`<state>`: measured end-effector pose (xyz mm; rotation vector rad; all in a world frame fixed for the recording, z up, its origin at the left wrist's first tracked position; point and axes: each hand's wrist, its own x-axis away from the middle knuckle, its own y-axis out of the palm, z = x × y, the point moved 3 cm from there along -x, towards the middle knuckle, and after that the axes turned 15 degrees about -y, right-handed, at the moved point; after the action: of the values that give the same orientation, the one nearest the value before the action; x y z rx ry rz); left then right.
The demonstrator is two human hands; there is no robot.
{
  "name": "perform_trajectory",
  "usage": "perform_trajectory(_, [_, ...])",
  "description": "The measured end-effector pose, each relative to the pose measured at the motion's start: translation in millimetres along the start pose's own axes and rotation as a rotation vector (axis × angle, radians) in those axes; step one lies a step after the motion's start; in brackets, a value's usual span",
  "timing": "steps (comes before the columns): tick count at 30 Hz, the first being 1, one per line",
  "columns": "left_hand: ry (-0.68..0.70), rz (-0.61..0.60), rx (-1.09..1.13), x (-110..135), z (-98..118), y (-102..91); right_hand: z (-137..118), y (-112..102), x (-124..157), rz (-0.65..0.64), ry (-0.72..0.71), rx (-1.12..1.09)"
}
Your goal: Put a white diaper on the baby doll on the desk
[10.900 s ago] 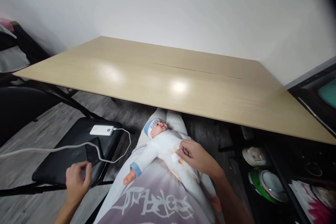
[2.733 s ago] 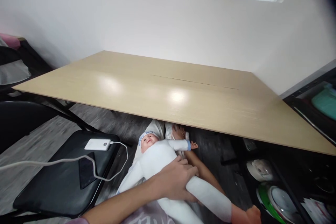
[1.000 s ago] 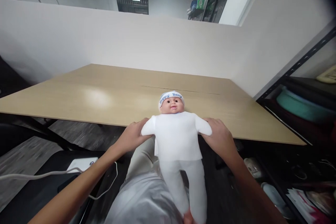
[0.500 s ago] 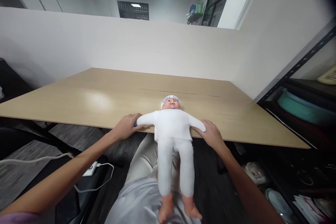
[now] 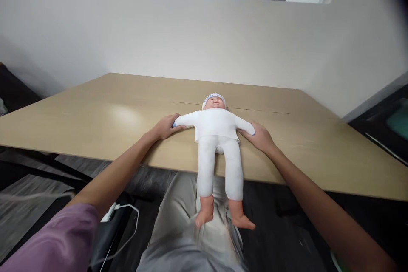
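A baby doll (image 5: 216, 136) in a white suit and a white-and-blue cap lies on its back on the light wooden table (image 5: 111, 114), head away from me. Its legs hang over the table's near edge above my lap. My left hand (image 5: 166, 126) is closed round the doll's arm on the left, at the blue cuff. My right hand (image 5: 259, 136) grips the doll's other arm. Both of my arms reach forward over the table edge.
A white partition wall (image 5: 191, 38) stands behind the table. A white power bank with a cable (image 5: 111, 212) lies on a black chair at lower left. A dark shelf unit (image 5: 385, 123) stands at the right.
The doll was lifted from my lap, held upright over the table edge, then laid back onto the tabletop. Its body has slid further onto the table in the last half second.
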<state>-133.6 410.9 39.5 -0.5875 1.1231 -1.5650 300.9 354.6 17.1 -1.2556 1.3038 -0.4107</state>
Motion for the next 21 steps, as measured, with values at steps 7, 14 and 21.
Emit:
perform_trajectory(7, [0.020, -0.014, 0.048, -86, -28, 7.1, 50, 23, -66, -0.012, -0.021, -0.092])
perform_trajectory(14, [0.054, 0.202, -0.101, -158, -49, 14.7, 100, 51, -129, 0.085, -0.099, 0.086])
perform_trajectory(21, [-0.091, 0.309, -0.080, -187, -75, 21.3, 132, 70, -152, 0.080, -0.059, 0.115])
